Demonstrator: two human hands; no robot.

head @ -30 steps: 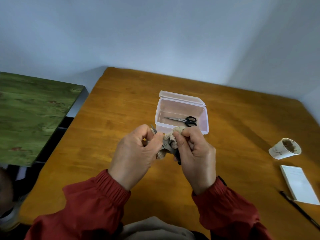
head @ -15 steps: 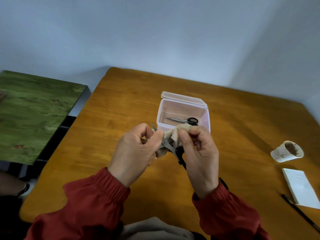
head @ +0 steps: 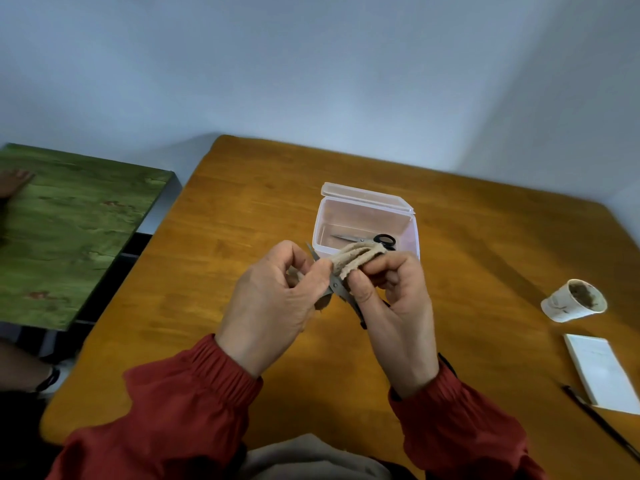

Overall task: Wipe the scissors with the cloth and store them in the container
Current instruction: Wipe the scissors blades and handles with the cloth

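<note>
While half a second ago the cloth sat bunched around the blades, it is now drawn out into a longer band that runs from the left hand to the right hand. The left hand pinches the cloth over the blade of the scissors, and a blade tip shows past it at 11 o'clock. The right hand grips the handle end, and its fingers curl also on the far end of the cloth. Both hands hang above the table, just before the open container at 12 o'clock, where a second pair already lies. I judge that the wiping is well along; storing this pair is not yet done. At 9 o'clock another person's hand has appeared on the green table.
</note>
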